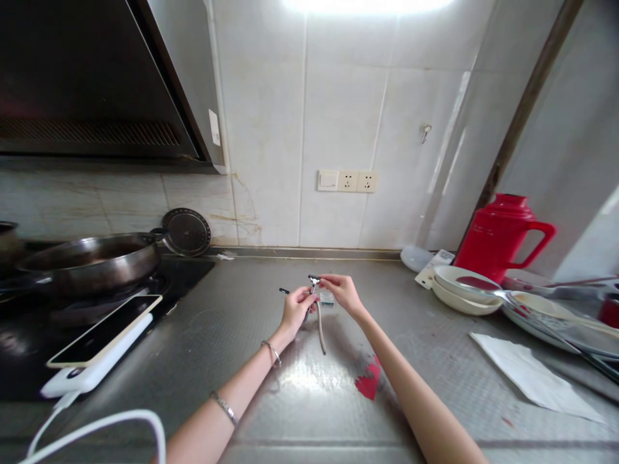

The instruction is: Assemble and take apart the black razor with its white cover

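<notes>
My left hand is closed in a pinch around a small T-shaped black-and-silver piece, held upright above the counter. My right hand pinches the dark crossbar at its top end from the right. Below the fingers hangs a thin beige-grey strip; whether it is joined to the piece I cannot tell. A short black tip shows just left of my left hand. Behind the hands lies a small clear flat item, partly covered. Two bracelets are on my left arm.
A steel pan stands on the black stove at left. A phone rests on a white power bank with a cable. At right are stacked bowls, a red thermos jug and a paper napkin. A red patch marks the counter.
</notes>
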The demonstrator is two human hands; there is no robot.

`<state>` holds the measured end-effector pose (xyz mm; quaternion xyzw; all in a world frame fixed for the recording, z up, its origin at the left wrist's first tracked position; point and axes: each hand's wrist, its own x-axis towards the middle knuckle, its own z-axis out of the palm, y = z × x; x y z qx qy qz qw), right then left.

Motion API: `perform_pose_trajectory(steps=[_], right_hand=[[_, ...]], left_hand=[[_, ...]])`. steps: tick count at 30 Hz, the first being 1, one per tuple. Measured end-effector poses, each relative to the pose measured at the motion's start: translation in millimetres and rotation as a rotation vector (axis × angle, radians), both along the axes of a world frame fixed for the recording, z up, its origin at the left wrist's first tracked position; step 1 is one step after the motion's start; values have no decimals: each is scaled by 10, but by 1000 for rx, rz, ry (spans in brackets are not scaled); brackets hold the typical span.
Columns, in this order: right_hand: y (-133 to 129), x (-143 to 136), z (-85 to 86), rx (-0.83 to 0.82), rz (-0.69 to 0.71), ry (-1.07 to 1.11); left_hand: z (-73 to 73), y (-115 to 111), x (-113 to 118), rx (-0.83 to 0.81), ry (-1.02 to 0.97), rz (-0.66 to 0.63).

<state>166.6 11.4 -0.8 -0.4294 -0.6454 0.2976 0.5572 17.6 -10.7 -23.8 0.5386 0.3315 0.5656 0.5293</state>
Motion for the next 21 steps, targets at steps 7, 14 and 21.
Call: perform_pose_trajectory(steps=[7,14,21], right_hand=[[1,-1,-5,12,32,11],[-1,13,-7,6,35,-1],[-14,13,0,8,31,-8]], left_hand=[[-23,25,7,-5,-3,0],[-5,-6,15,-15,-2,-12],[-1,-29,37,-33,11,-20]])
